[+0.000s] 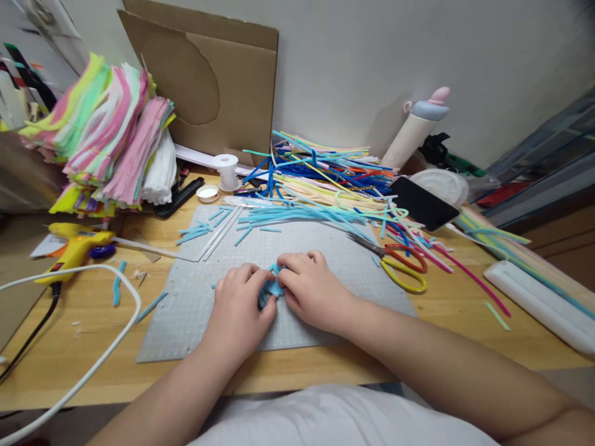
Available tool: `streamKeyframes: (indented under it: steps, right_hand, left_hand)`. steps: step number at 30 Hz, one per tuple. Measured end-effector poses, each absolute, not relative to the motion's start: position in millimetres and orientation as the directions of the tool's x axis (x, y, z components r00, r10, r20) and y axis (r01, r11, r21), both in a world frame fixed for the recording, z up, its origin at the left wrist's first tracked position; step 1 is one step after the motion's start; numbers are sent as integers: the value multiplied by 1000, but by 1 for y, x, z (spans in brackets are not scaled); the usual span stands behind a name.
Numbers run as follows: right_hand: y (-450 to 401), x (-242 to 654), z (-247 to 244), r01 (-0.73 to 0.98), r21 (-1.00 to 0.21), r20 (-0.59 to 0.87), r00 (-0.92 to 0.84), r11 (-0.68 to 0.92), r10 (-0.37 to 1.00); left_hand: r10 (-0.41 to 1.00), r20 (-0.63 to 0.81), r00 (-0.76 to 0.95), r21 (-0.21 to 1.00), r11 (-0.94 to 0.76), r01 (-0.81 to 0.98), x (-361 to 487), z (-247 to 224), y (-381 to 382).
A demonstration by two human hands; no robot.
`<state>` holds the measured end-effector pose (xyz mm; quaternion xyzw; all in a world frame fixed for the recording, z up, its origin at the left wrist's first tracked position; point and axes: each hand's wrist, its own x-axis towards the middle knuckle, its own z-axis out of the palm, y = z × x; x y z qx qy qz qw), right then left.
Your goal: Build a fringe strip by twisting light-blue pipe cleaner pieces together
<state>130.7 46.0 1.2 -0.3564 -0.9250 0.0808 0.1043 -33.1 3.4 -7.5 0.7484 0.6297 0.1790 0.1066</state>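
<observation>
Both hands meet over the middle of a grey cutting mat (pixel 186 328). Between them is a small bunch of light-blue pipe cleaners (pixel 272 288), partly covered by fingers. My left hand (pixel 242 303) is closed on its left side, thumb at the lower edge. From the right, my right hand (pixel 311 288) pinches the bunch with curled fingers. Cut light-blue pipe cleaner pieces (pixel 195 232) lie on the mat behind my left hand. Beyond the hands stretches a row of long light-blue pipe cleaners (pixel 297 215). Scissors (pixel 395 257) with red and yellow handles rest right of my right hand.
A yellow hot glue gun (pixel 74 248) with a white cable (pixel 125 334) lies at the left. Bundled pastel pipe cleaners (pixel 111 136) stand behind it. Toward the wall are cardboard (pixel 242 87), a spool (pixel 225 172) and a bottle (pixel 411 133). A phone (pixel 423 201) and power strip (pixel 534 303) lie rightward.
</observation>
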Motion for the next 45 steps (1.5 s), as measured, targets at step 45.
streamKeyframes:
  steps: [45]
  right_hand:
    - [56,131,-10,548,-419,177,-732,724,657]
  left_hand:
    - [991,102,92,527,-132,840,-35,-8,5]
